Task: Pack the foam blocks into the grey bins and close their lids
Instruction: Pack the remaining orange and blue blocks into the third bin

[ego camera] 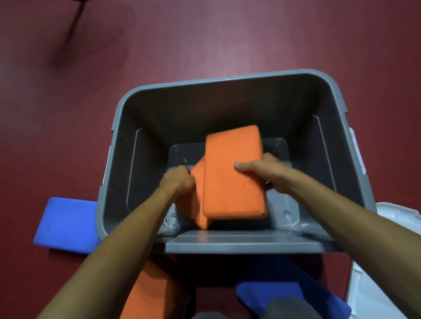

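Head view: in the grey bin (224, 78), the right hand (266, 174) pinches the top orange block (232, 177), thumb on its face. Beside it, the left hand (177, 180) grips the tilted orange block (198, 206) underneath. Best to lay both flat, side by side.

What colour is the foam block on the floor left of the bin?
The rectangular foam block is blue, head view.
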A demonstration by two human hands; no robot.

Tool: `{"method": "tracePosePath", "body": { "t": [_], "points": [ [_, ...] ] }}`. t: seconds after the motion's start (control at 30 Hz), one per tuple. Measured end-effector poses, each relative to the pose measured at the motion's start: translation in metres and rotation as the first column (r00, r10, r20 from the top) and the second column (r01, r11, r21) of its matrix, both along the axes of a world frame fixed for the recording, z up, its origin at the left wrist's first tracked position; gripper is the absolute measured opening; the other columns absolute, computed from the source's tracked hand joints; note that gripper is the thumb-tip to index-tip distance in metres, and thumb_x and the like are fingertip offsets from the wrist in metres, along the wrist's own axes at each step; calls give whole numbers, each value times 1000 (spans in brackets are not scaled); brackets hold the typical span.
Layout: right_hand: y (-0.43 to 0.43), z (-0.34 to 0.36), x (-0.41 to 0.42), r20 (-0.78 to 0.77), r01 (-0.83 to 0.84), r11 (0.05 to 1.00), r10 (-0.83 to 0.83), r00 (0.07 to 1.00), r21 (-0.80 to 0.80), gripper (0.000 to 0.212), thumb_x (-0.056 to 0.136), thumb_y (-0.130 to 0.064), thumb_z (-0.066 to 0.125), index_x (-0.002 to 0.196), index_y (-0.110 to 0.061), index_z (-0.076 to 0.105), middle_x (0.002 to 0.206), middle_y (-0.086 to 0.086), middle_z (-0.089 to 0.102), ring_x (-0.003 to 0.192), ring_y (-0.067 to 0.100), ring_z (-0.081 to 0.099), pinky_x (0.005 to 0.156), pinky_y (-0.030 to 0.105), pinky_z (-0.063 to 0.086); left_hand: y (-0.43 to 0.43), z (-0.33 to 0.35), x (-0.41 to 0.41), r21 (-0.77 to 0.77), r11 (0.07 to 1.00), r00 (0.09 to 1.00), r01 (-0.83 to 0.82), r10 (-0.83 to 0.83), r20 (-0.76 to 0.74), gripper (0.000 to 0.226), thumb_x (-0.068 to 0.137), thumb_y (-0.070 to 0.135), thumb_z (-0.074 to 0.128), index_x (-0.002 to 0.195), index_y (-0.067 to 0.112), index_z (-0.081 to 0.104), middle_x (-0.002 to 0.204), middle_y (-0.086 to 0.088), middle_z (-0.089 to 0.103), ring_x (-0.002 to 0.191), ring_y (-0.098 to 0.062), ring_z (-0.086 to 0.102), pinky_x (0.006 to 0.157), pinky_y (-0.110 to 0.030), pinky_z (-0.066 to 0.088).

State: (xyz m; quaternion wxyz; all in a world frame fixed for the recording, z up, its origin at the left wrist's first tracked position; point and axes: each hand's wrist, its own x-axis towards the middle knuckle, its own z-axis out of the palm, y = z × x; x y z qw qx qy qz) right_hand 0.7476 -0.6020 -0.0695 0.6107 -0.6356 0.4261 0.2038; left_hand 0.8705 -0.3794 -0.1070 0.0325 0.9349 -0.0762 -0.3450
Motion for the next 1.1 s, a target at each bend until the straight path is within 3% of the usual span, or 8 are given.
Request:
{"method": "tracePosePath", "body": {
  "t": [0.27,0.37,0.47,0.53,0.63,0.83,1.0,1.1],
  "points": [
    [67,-46,0,-102,101,897,-63,993,431,66,80,-36,83,135,-17,51,117,9,70,106,31,67,88,55,57,3,31,22,-270,868,880,-417,312,-358,95,88,86,27,133,9,60,131,-13,62,118,-30,60,104,-42,45],
    [59,-50,4,-97,143,887,-111,989,439,79,68,-49,89,131,-19,50,119,9,67,112,34,62,103,68,40,0,36,13,-270,911,878,-311,167,-448,84,76,87,53,130,23,58,121,-5,66,104,-24,67,93,-43,55],
    [46,-55,11,-86,201,883,-181,980,424,90,65,-56,88,135,-20,45,128,11,61,119,36,56,89,69,46,4,35,14,-243,927,881,-285,154,-447,92,61,81,74,130,23,58,118,-4,67,100,-22,68,85,-42,58],
    [49,-55,15,-62,151,908,-138,989,391,89,65,-54,87,138,-20,48,124,10,65,111,33,61,71,53,52,10,40,20,-151,949,865,-275,176,-470,105,54,87,71,132,19,55,120,-7,65,102,-27,67,81,-46,58],
    [65,-52,32,-10,79,926,-82,997,368,72,71,-49,85,131,-20,56,120,11,67,104,33,64,78,50,54,19,50,29,-78,926,826,-369,288,-484,97,64,86,65,127,13,52,123,-14,63,106,-34,64,92,-54,54],
    [104,-37,88,133,85,967,-120,984,239,76,65,-45,84,129,-18,54,112,7,70,94,28,72,83,51,60,47,49,43,-313,779,831,-543,444,-334,92,70,78,69,137,16,56,128,-8,66,111,-27,65,98,-44,52],
    [115,-46,84,126,82,990,-96,987,113,76,74,-53,79,136,-20,51,120,6,68,102,28,69,88,47,58,36,35,1,-251,968,916,1,100,389,77,95,45,59,153,14,20,154,-25,34,137,-43,42,110,-54,40],
    [120,-58,85,99,59,995,-67,993,80,102,60,-74,71,147,-30,41,132,3,63,108,29,67,91,52,57,26,37,-4,-47,938,861,344,-295,414,78,96,37,55,159,32,8,166,-21,7,151,-46,10,118,-62,26]
  ]
}}
